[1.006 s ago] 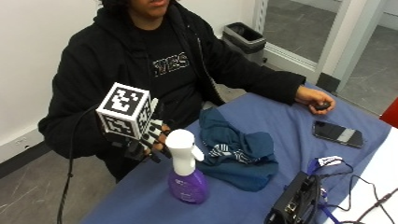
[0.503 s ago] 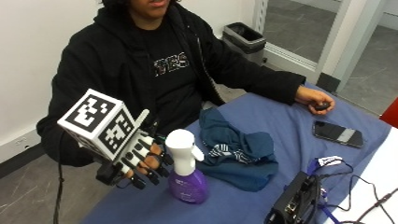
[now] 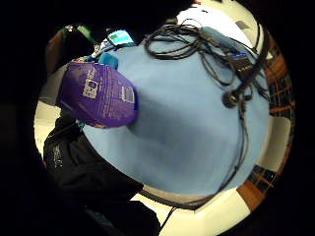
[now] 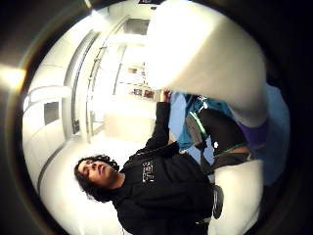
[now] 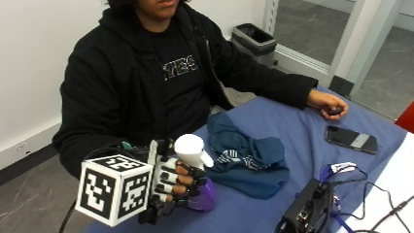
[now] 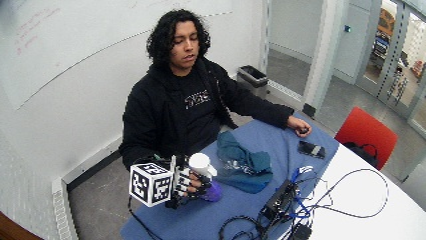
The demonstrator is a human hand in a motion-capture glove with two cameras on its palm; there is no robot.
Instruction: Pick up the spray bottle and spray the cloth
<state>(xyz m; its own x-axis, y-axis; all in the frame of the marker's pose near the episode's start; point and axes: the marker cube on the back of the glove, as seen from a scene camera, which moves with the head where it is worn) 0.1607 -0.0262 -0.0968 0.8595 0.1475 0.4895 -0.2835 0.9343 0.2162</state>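
Bright, even room light; thumb-side palm view glares white.

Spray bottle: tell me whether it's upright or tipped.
Upright. The spray bottle stands on the table, white head on top, purple base down, with the gloved right hand curled round it.

The gloved hand point(image 5: 178, 182) wraps the spray bottle point(image 5: 194, 167) and covers most of its neck and body in the outside view, so only the white head and a sliver of purple base show; the trigger cannot be seen. In the thumb side palm view the bottle's white head point(image 4: 205, 54) fills much of the frame and blocks part of the cloth point(image 4: 198, 115) behind it. The print on the purple label point(image 3: 98, 91) is too small to read. A dark device point(image 5: 310, 211) on the worktop point(image 5: 304, 131) is cut off by the frame edge.
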